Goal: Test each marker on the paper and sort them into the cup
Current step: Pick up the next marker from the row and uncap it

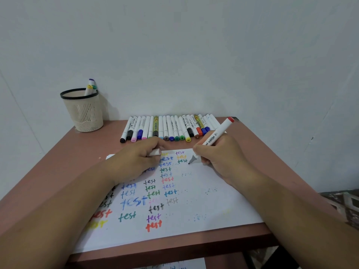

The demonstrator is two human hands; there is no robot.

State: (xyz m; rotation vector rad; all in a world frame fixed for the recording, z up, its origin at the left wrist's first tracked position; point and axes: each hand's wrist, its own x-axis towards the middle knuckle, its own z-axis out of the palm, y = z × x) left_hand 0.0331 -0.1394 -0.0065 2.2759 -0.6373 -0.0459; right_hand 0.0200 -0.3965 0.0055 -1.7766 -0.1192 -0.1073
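My right hand (219,158) grips a white marker (217,135) with a red end cap, its grey tip touching the white paper (204,202) just right of a green "test". My left hand (134,162) rests on the paper's upper left, holding the marker's pale cap (155,152). The sheet carries several columns of "test" in many colours. A row of several capped markers (167,128) lies beyond the paper. A beige mesh cup (83,111) with a black rim stands at the back left, with three markers (90,87) in it.
The small brown table (272,162) stands against a pale wall. Its front edge is near me and its right edge drops to a patterned floor (343,202). Another written sheet (169,265) shows below the table.
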